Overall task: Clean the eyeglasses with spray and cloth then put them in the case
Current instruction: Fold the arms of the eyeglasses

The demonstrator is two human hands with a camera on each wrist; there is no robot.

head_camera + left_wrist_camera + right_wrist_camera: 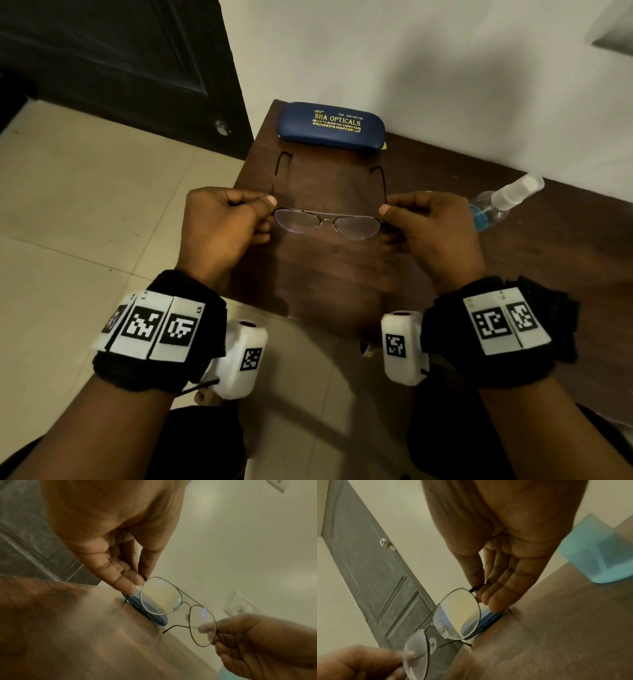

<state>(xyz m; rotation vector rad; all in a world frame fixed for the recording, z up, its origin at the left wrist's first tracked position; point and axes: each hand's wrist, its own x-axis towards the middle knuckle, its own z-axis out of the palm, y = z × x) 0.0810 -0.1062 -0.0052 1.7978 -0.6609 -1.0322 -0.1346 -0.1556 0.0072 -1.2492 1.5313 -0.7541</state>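
Thin metal-framed eyeglasses (327, 224) (161, 597) (457, 615) hang above the dark wooden table (329, 281), temples unfolded and pointing away toward the case. My left hand (236, 219) (130, 582) pinches the frame's left hinge between thumb and fingers. My right hand (421, 222) (488, 595) pinches the right hinge the same way. A closed blue eyeglass case (330, 125) with gold lettering lies at the table's far edge. A clear spray bottle (500, 204) with blue liquid lies on its side to the right. No cloth shows.
A white wall runs behind the table. A dark door (120, 61) (373, 574) stands to the left, over a pale tiled floor (85, 212). The table's left edge lies just under my left hand.
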